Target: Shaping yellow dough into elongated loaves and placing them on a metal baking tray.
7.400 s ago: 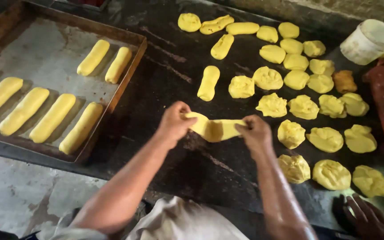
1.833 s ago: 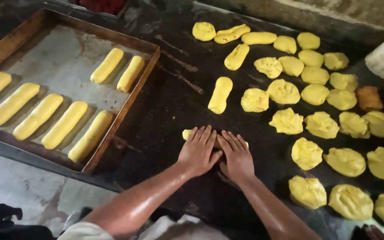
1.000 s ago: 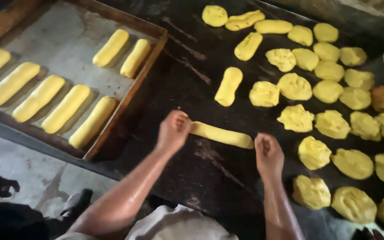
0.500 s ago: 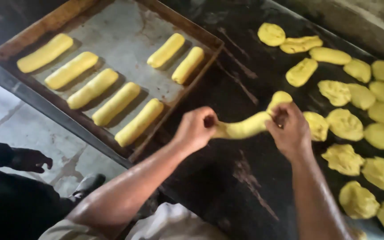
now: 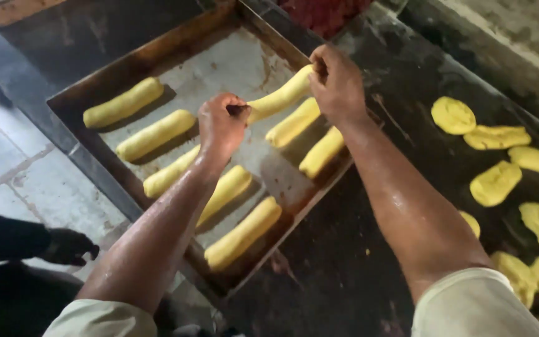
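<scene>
Dark, greasy-looking worktop (image 5: pixel 357 262) fills the right of the view, matte and scuffed, and on it sits a shallow metal baking tray (image 5: pixel 219 62) with a rusty brown rim and a dull grey, stained floor.

Both hands are over that tray right now. Left hand (image 5: pixel 221 125) is curled tight, fingers closed and pinching the near end of a long roll of yellow dough (image 5: pixel 280 98). Right hand (image 5: pixel 337 81) is bunched the same way, fingertips shut on the far end of that same roll. So the dough log hangs between the 2 hands, just above the tray floor, smooth, soft and a little bowed, running up toward the tray's far right rim. Whether its middle touches the metal is hard to tell.

Beside it lie 2 finished logs (image 5: pixel 293 122), side by side, plump and rounded at the ends. Further left, 5 more logs (image 5: pixel 123 102) sit in a slanting row, evenly spaced; the left forearm crosses over 2 of them.

Off on the worktop to the right, well apart from the tray, are flattened yellow dough pieces (image 5: pixel 453 115), lumpy and uneven in outline, some oval, some round, with a rougher surface than the logs.

At the left edge, another person's dark sleeve and hand (image 5: pixel 67 246) shows above a pale tiled floor (image 5: pixel 14 181).
</scene>
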